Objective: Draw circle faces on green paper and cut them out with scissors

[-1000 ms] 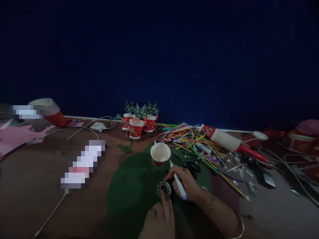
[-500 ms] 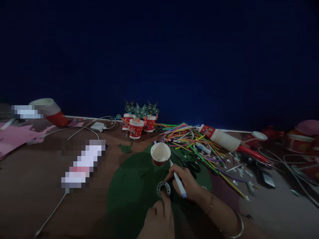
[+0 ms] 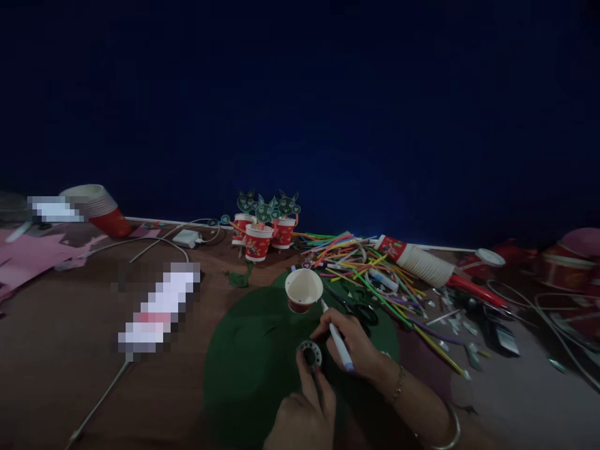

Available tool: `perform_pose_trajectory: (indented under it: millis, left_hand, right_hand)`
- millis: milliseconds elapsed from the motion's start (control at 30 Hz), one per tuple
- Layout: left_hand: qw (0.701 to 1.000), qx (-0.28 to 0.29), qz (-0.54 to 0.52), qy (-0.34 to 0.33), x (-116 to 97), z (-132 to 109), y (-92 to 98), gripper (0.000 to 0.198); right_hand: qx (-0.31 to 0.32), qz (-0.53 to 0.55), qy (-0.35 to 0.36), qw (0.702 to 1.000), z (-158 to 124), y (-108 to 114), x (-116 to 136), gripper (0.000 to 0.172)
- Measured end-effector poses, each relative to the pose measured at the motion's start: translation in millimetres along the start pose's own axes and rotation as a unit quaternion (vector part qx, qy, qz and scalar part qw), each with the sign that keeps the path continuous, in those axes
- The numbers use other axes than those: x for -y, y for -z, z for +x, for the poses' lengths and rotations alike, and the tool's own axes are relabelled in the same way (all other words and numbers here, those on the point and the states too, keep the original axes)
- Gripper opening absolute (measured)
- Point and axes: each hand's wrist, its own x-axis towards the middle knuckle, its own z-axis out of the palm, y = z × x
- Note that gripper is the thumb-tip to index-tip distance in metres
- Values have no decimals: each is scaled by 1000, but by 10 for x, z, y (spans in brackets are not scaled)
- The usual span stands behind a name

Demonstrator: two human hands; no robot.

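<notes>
A small round ring (image 3: 309, 355) with a dark hole lies on a dark green sheet (image 3: 244, 369). My left hand (image 3: 304, 415) reaches up from the bottom edge, two fingers pressed on the ring's near side. My right hand (image 3: 354, 347) is closed round a white marker pen (image 3: 337, 340), with the tip end hidden by my fingers beside the ring. An open paper cup (image 3: 304, 290) stands just beyond the ring on the sheet.
Several coloured straws (image 3: 360, 262) and scissors (image 3: 363, 312) lie right of the sheet. Three decorated cups (image 3: 262, 237) stand behind. A sleeve of stacked cups (image 3: 417, 259), a red-handled tool (image 3: 473, 290), cables (image 3: 154, 244), pink paper (image 3: 28, 262) and more stacked cups (image 3: 94, 206) surround them.
My left hand has shifted slightly up and right, so that two fingers now rest on the ring. My right hand with the marker stays almost still.
</notes>
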Motion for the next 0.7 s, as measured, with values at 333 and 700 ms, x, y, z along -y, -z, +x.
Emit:
perform_pose_trajectory:
  millis: [333, 700]
  left_hand:
    - [999, -27, 35, 1, -25, 1, -29, 35]
    - [997, -46, 54, 9, -58, -7, -67, 34]
  right_hand:
    - [-180, 124, -104, 970, 0, 56, 139, 28]
    - [-1, 260, -231, 937, 211, 80, 218, 21]
